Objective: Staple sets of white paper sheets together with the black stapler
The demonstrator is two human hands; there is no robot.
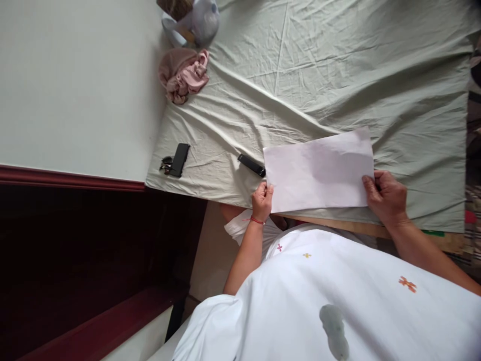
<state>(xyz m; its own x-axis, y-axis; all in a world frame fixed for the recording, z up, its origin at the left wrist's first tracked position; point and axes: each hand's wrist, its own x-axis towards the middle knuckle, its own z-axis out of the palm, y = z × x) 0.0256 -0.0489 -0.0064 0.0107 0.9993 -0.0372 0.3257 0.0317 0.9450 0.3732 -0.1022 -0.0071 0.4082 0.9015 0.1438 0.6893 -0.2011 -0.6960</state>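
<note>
A plain white sheet of paper (319,173) is held up by its two short sides over the front edge of the table. My left hand (262,200), with a red string around the wrist, pinches its left side near the lower corner. On the opposite side, my right hand (385,195) grips the paper with the thumb on top and the fingers curled. A black stapler-like object (251,164) lies on the cloth just left of the paper, close to my left hand. Its exact kind is hard to make out.
A pale green cloth (300,65) with wrinkles covers the table. At its left lie a black phone-like case (179,160) and keys (166,164). A crumpled pink cloth (184,75) and a plastic bag (205,22) sit farther back, beside the white wall (75,80).
</note>
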